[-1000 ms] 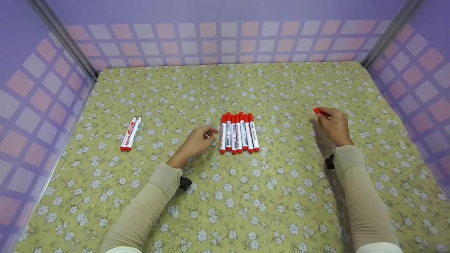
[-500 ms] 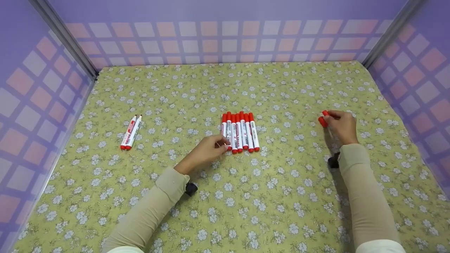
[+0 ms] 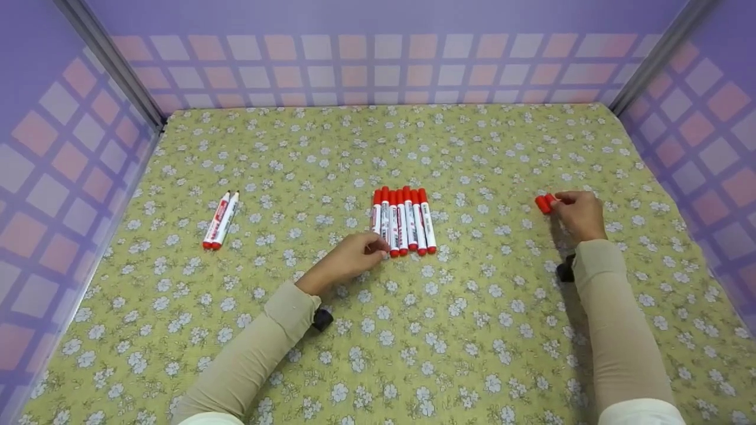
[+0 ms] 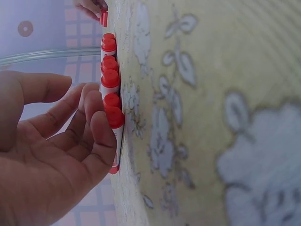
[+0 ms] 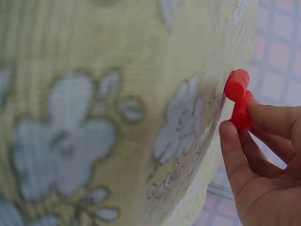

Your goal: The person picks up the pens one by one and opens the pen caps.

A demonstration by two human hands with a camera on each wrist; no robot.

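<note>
My right hand (image 3: 582,215) pinches a red marker cap (image 5: 241,115) between thumb and fingers at the table's right side. Touching it is a second red cap (image 5: 236,85), which lies on the cloth. My left hand (image 3: 353,255), fingers loosely bent, is at the lower left end of a row of capped markers (image 3: 409,221) with white barrels and red caps. The left wrist view has that hand's fingers close to the nearest red marker end (image 4: 113,115), with no marker gripped. Two uncapped markers (image 3: 220,221) lie side by side at the left, tips pointing away from me.
A green floral cloth (image 3: 472,319) covers the table. Purple panels with a pink and white check (image 3: 384,71) stand at the back and both sides, joined by grey metal posts (image 3: 109,59).
My right hand has moved slightly right and lowered its cap beside the one on the cloth. My left hand has shifted right and nearer me, to the row's lower end.
</note>
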